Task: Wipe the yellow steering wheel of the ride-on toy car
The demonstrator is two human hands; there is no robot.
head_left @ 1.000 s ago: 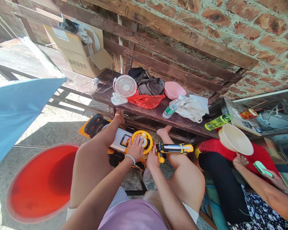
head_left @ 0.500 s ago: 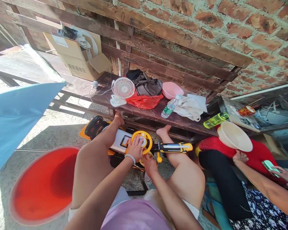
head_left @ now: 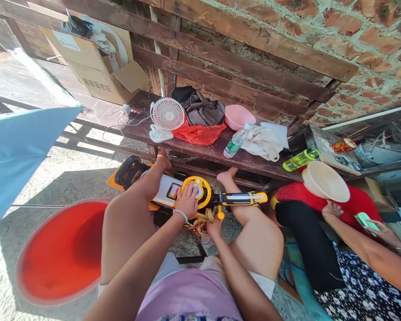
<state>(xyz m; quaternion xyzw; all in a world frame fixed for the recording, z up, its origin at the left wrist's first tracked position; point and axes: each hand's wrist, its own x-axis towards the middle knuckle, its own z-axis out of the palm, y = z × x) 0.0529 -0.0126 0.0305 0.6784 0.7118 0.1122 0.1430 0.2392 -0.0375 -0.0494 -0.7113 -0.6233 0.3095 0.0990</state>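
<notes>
Behind everything is a red brick wall (head_left: pixel 364 40) with old dark wooden boards (head_left: pixel 240 58) in front of it, and a wooden bench (head_left: pixel 200 154) runs along them. At the far left is a blue umbrella (head_left: pixel 16 151), and an open cardboard box (head_left: pixel 93 73) stands at the left end of the bench. Along the bench, from left to right, are a small white fan (head_left: pixel 167 113), a red plastic bag (head_left: pixel 197 134), a dark grey bag (head_left: pixel 200 107), a pink bowl (head_left: pixel 237 117), a water bottle (head_left: pixel 235 141), a white cloth (head_left: pixel 266 141) and a green bottle (head_left: pixel 301 159).

Lower on the left is a round orange-red plastic thing (head_left: pixel 62 252). The person's bare feet (head_left: pixel 162 159) touch the bench, and a yellow and white toy car (head_left: pixel 163 189) sits between the legs. The left hand (head_left: pixel 186 201) lies on the car's yellow steering wheel (head_left: pixel 194 191), with the fingers relaxed and not clenched. The right hand (head_left: pixel 214 228) is just below the wheel, beside a crumpled yellow-brown scrap (head_left: pixel 200 221); I cannot tell if its fingers grasp it.

At the right, a co-worker in a red top (head_left: pixel 324 191) sits near a cream bowl (head_left: pixel 325 181). One hand (head_left: pixel 381 232) of this co-worker holds a green phone (head_left: pixel 364 221).
</notes>
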